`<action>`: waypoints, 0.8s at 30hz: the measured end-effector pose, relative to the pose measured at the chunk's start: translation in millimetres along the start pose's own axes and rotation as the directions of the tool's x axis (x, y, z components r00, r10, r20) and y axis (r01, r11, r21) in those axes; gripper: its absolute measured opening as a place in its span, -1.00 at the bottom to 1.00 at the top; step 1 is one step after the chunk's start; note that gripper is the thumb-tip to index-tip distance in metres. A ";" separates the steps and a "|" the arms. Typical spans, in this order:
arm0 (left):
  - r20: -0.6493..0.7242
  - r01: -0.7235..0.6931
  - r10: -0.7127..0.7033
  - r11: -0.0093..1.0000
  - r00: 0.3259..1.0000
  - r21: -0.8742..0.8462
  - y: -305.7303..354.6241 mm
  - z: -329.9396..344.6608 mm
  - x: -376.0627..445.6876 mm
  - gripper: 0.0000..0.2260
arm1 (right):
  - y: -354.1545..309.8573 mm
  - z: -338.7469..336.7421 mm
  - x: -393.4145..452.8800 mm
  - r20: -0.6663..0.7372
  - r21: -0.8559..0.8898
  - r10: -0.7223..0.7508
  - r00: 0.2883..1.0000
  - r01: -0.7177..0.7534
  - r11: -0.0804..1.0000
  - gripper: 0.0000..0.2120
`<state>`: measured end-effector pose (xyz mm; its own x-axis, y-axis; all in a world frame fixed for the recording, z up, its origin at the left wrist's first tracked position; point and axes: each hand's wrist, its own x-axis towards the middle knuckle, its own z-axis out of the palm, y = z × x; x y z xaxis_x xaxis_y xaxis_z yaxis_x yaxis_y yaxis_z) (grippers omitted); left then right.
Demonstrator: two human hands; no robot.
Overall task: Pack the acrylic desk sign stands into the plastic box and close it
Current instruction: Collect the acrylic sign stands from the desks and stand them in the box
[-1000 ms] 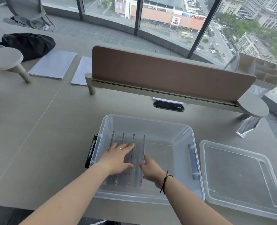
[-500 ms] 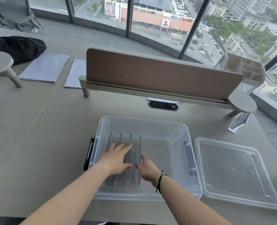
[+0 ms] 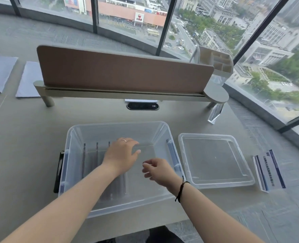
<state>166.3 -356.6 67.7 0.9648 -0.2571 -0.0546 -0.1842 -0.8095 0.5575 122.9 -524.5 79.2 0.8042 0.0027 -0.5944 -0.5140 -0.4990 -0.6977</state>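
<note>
Mid-pack, as I read it. Plastic box (image 3: 160, 131) sits open on the surface (image 3: 22, 146). A row of acrylic stands (image 3: 90, 165) is set on edge inside it, under and to the outer side of my left hand (image 3: 121, 156).

Left hand: flat, fingers spread wide, hovering over the innermost stand of the row; whether it touches I cannot tell. It holds nothing.

Right hand (image 3: 158, 170): just beside the left, above the bare half of the box floor, fingers loosely curled and narrow, nothing in them that I can see.

Still outside the box: one stand with a printed insert (image 3: 269, 171) lying well out past the right hand, beyond the lid (image 3: 213, 158); another clear stand (image 3: 215, 113) upright, far ahead of the right hand, near the foot of the desk divider (image 3: 124, 71).

Next move, my judgement: the right hand should reach over the lid for the printed stand, bring it in upright against the row, then fetch the far one. The lid goes on last. Clear acrylic is hard to see, so mind the edges.
</note>
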 end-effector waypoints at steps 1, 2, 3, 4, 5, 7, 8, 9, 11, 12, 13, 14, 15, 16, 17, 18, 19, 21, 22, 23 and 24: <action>0.010 -0.032 0.032 0.999 0.999 -0.009 11.7 -0.5 4.5 -0.66 | 0.8 -9.0 -1.8 -0.024 0.003 -0.016 1.000 0.016 1.000 -0.79; 0.014 -0.055 0.055 0.998 0.998 -0.017 22.4 -0.7 8.7 -0.66 | 1.7 -18.5 -3.3 -0.050 0.016 -0.034 0.998 0.035 0.999 -0.80; 0.011 -0.073 0.073 0.997 0.997 -0.024 31.5 -0.1 13.2 -0.66 | 2.8 -29.1 -4.2 -0.078 0.047 -0.048 0.996 0.052 0.998 -0.81; 0.004 -0.085 0.085 0.996 0.996 -0.026 39.8 0.8 18.0 -0.64 | 3.9 -40.6 -5.6 -0.107 0.087 -0.059 0.993 0.068 0.994 -0.82; -0.005 -0.094 0.094 0.995 0.996 -0.030 46.9 2.1 23.5 -0.63 | 5.7 -52.8 -6.6 -0.136 0.124 -0.065 0.989 0.082 0.989 -0.83; -0.007 -0.097 0.097 0.995 0.995 -0.038 60.8 6.8 35.9 -0.62 | 12.5 -79.4 -7.7 -0.194 0.178 -0.071 0.979 0.106 0.978 -0.85; -0.002 -0.095 0.095 0.995 0.995 -0.037 68.7 10.5 43.2 -0.63 | 17.7 -93.9 -8.0 -0.223 0.198 -0.072 0.972 0.118 0.973 -0.85; 0.007 -0.097 0.097 0.995 0.995 -0.030 77.2 15.7 51.4 -0.63 | 24.5 -109.0 -7.5 -0.254 0.215 -0.070 0.965 0.127 0.968 -0.84; 0.029 -0.108 0.108 0.994 0.994 -0.007 99.7 29.1 69.3 -0.65 | 41.0 -141.8 -6.5 -0.322 0.230 -0.053 0.945 0.133 0.964 -0.82; 0.038 -0.121 0.121 0.993 0.992 0.001 114.0 37.5 78.2 -0.66 | 50.3 -159.7 -6.4 -0.354 0.228 -0.044 0.934 0.132 0.965 -0.81; 0.044 -0.139 0.138 0.990 0.989 0.003 130.8 47.2 87.4 -0.68 | 61.0 -178.8 -6.1 -0.381 0.228 -0.034 0.924 0.129 0.965 -0.81; 0.048 -0.158 0.158 0.987 0.986 0.006 149.5 58.4 96.7 -0.69 | 72.8 -198.6 -6.7 -0.403 0.228 -0.023 0.915 0.124 0.966 -0.82; 0.054 -0.175 0.174 0.984 0.983 0.010 170.3 70.9 106.0 -0.70 | 87.1 -219.2 -7.1 -0.423 0.234 -0.005 0.906 0.115 0.965 -0.83; 0.063 -0.191 0.189 0.982 0.980 0.016 193.6 84.2 114.3 -0.71 | 102.7 -240.5 -8.5 -0.445 0.243 0.016 0.895 0.103 0.965 -0.85; 0.074 -0.209 0.207 0.978 0.976 0.020 216.1 98.2 122.5 -0.72 | 118.8 -261.7 -9.8 -0.472 0.249 0.038 0.881 0.092 0.964 -0.86; 0.088 -0.236 0.233 0.971 0.968 0.030 238.7 112.8 130.6 -0.73 | 135.7 -283.4 -11.3 -0.503 0.245 0.057 0.862 0.079 0.966 -0.88; 0.109 -0.265 0.259 0.963 0.960 0.043 262.3 128.9 139.4 -0.73 | 154.2 -306.2 -12.4 -0.537 0.233 0.073 0.841 0.065 0.970 -0.90; 0.157 -0.303 0.290 0.951 0.944 0.069 308.7 161.2 156.7 -0.71 | 191.4 -351.2 -14.9 -0.605 0.186 0.094 0.790 0.026 0.982 -0.89; 0.184 -0.321 0.303 0.944 0.935 0.072 332.3 177.6 165.3 -0.71 | 209.6 -374.1 -16.5 -0.641 0.163 0.106 0.760 -0.001 0.987 -0.85; 0.210 -0.345 0.324 0.936 0.923 0.071 354.6 193.2 173.0 -0.70 | 229.2 -395.4 -16.5 -0.671 0.140 0.123 0.731 -0.038 0.989 -0.79; 0.238 -0.376 0.350 0.923 0.906 0.076 376.5 208.3 180.2 -0.69 | 248.8 -414.7 -15.7 -0.698 0.112 0.135 0.704 -0.079 0.991 -0.72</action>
<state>231.8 -817.7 95.1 0.7654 -0.6415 -0.0516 -0.5472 -0.6909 0.4725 106.1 -1008.0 80.7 0.7048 -0.6700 -0.2332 -0.6060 -0.3978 -0.6889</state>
